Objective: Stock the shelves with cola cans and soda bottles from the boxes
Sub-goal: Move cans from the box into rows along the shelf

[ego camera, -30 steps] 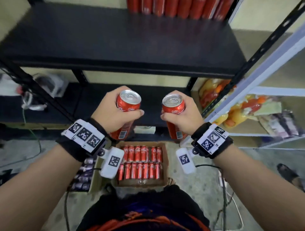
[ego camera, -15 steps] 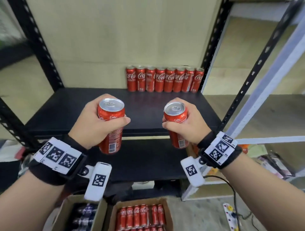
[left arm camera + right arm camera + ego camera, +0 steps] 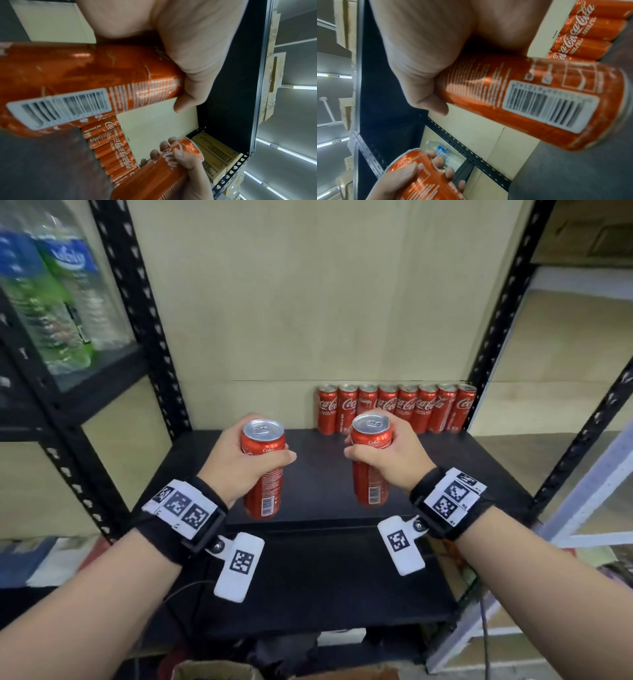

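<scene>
1. Left hand [image 3: 236, 463] is wrapped round the left can [image 3: 263, 470]; right hand [image 3: 383, 453] is wrapped round the right can [image 3: 371, 460]. Both cans are held upright above the shelf [image 3: 479, 470] front, not set down.
2. Row [image 3: 397, 409] stands at the back right (tight against the wall).
3. Risk: a neighbour in the row is toppled if the right can is pushed in tilted.
4. Risk: a can is tipped if released before its base is flat.

Head cam looks forward and down at the black shelf [image 3: 325, 474] from close in front. Both wrist cams sit right under the palms, rolled sideways. All 3 views share the row of cans [image 3: 395, 409] at the back.
</scene>
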### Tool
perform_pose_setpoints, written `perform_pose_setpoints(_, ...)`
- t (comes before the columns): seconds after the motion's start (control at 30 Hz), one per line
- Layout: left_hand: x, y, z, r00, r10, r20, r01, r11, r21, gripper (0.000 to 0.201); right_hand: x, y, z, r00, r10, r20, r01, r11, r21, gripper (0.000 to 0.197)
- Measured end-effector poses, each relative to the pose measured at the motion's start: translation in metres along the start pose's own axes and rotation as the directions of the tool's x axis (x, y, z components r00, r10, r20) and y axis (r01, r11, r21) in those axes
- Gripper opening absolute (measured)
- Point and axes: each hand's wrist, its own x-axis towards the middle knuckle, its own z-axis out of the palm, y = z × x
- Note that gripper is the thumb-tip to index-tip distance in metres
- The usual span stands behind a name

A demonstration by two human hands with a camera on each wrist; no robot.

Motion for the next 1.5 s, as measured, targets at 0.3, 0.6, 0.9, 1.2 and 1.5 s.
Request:
perform_pose_setpoints(0.3, 0.049, -0.043, 0.004, 0.995, -0.088, -0.054, 0.092, 0.993, 0.072, 0.033, 0.049, 0.058, 0.027, 0.996, 0.087, 0.032, -0.09, 0.993, 0.082, 0.033)
perform_pose_setpoints(0.6, 0.095, -0.083, 0.051, 0.986, -0.103, -0.135, 0.11, 0.993, 0.048, 0.041, 0.095, 0.112, 0.007, 0.974, 0.104, 0.203, -0.112, 0.993, 0.032, 0.036)
perform_pose_setpoints(0.9, 0.104, -0.116, 0.074, 0.986, -0.121, -0.115, 0.127, 0.991, 0.048, 0.044, 0.109, 0.149, -0.003, 0.944, 0.147, 0.295, -0.167, 0.985, 0.043, 0.037)
perform_pose_setpoints(1.2, 0.097, -0.127, 0.065, 0.988, -0.141, -0.057, 0.148, 0.981, 0.128, 0.049, 0.105, 0.157, -0.006, 0.931, 0.108, 0.347, -0.139, 0.988, 0.066, 0.047)
perform_pose_setpoints(1.5, 0.115, -0.062, 0.025, 0.96, -0.122, 0.254, -0.117, 0.647, 0.754, 0.076, 0.139, 0.097, -0.047, 0.795, 0.028, 0.605, 0.294, 0.856, -0.425, 0.076)
